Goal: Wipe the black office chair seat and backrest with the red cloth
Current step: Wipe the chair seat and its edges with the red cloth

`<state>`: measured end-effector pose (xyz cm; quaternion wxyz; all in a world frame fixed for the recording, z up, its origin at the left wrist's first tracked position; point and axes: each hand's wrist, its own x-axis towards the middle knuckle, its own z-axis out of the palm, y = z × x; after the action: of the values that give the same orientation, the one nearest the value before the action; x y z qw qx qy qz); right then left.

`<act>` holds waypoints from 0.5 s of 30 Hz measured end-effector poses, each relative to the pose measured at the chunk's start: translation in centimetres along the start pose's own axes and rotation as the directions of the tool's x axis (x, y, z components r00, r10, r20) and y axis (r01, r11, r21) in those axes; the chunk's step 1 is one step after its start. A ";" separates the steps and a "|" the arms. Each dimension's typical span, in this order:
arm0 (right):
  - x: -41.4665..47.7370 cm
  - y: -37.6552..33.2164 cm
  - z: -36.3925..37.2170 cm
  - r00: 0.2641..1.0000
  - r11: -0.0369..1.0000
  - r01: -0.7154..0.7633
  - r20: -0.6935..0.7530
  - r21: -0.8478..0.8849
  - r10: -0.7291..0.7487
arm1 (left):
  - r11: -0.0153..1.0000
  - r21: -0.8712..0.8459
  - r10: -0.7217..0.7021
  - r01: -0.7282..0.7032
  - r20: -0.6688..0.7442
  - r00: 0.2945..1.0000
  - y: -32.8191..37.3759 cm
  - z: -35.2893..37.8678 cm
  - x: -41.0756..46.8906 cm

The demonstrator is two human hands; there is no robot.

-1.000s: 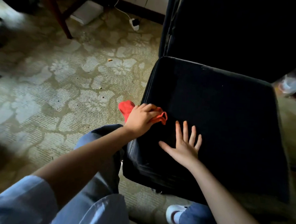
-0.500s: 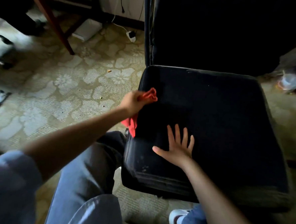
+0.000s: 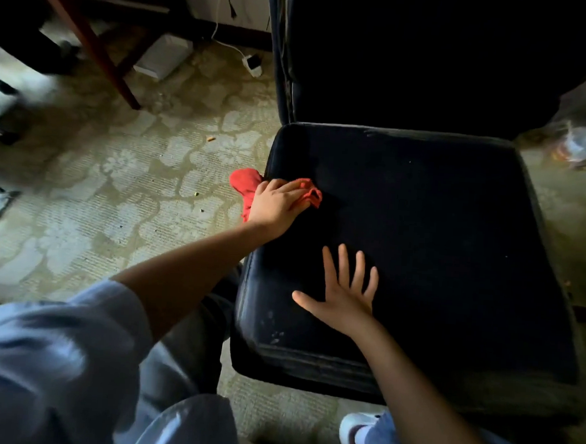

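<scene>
The red cloth [image 3: 244, 184] lies bunched at the left edge of the seat [image 3: 437, 248], one end trailing off the side, under the left hand [image 3: 275, 203], whose fingers curl over and grip it. The right hand [image 3: 345, 293] rests flat on the near part of the seat, fingers straight and spread, holding nothing. The cloth looks light, soft and limp, so it is best held as a wad under the palm; the padded seat likely gives under pressure

red cloth [image 3: 244, 184], black chair seat [image 3: 438, 237], floral beige carpet [image 3: 116, 176], pale blue sleeve [image 3: 53, 354]
</scene>
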<state>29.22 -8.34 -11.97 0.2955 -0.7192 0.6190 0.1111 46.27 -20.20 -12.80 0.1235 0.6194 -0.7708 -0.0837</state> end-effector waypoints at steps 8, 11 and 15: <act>0.0 -0.1 0.4 0.999 1.000 -0.029 -0.027 0.004 0.029 | 0.950 -0.022 0.309 -0.311 -0.055 0.949 1.8 -0.1 -7.5; -0.1 -0.1 0.1 0.999 1.000 -0.026 -0.026 0.017 0.027 | 0.931 -0.029 0.362 -0.364 -0.063 0.930 2.0 -0.2 -10.1; -0.5 0.5 0.0 1.000 1.000 -0.014 -0.006 -0.014 0.014 | 0.913 -0.085 0.397 -0.399 -0.043 0.917 1.9 -0.3 -12.9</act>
<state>28.61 -7.94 -11.80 0.2878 -0.7174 0.6239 0.1154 47.16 -7.21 -13.09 0.1760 0.4443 -0.8743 -0.0844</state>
